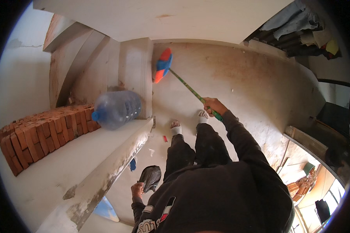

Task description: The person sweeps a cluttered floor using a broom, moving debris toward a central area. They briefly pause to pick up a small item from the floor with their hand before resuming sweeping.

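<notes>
My right hand [214, 106] is closed around the green patterned handle of a broom [188, 86]. The broom's red-orange and blue bristle head [163, 65] is at the far end, close to the wall corner, and looks slightly blurred. Down by my left side, my left hand [137, 189] grips a dark plastic bag [150, 177], whose contents I cannot see. My sandalled feet stand on the pale floor [192, 58] between the hands, with a small red scrap [165, 139] near them.
A low ledge [84, 163] with a chipped edge runs along the left. On it are stacked red bricks [46, 137] and a large clear-blue water bottle [119, 109] lying on its side. Cloths [291, 23] hang at the upper right. Beneath the ledge shows a blue object [106, 208].
</notes>
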Motion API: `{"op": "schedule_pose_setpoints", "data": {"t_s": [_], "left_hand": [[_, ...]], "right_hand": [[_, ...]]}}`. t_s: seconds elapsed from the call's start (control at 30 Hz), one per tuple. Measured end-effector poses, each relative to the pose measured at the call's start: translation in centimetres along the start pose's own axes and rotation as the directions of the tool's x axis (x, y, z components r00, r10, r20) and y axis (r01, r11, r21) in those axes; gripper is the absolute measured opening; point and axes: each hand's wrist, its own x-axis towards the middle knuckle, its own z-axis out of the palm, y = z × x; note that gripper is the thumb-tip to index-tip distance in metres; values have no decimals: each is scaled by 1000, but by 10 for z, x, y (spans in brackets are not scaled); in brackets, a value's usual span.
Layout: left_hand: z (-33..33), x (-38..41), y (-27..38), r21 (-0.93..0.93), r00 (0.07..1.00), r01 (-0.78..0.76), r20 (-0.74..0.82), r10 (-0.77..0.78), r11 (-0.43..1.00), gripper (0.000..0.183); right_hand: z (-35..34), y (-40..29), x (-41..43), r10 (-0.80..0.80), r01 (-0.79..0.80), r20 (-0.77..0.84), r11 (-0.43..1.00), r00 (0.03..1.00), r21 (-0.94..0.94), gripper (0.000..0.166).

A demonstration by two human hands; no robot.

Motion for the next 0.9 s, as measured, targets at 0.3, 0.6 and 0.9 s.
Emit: {"op": "schedule_pose_setpoints", "data": {"t_s": [0.3,0.6,0.9], "left_hand": [[33,-31,7,161,995,-101,7,101,982,3],[45,-7,1,51,998,-14,54,11,999,5],[40,1,12,59,996,-49,74,45,997,8]], "right_hand": [[-108,11,-72,-9,-26,-451,997,892,-70,39],[-80,-2,-208,49,-125,-484,984,874,-127,62],[-90,34,-127,113,-124,-274,992,955,-20,52]]}}
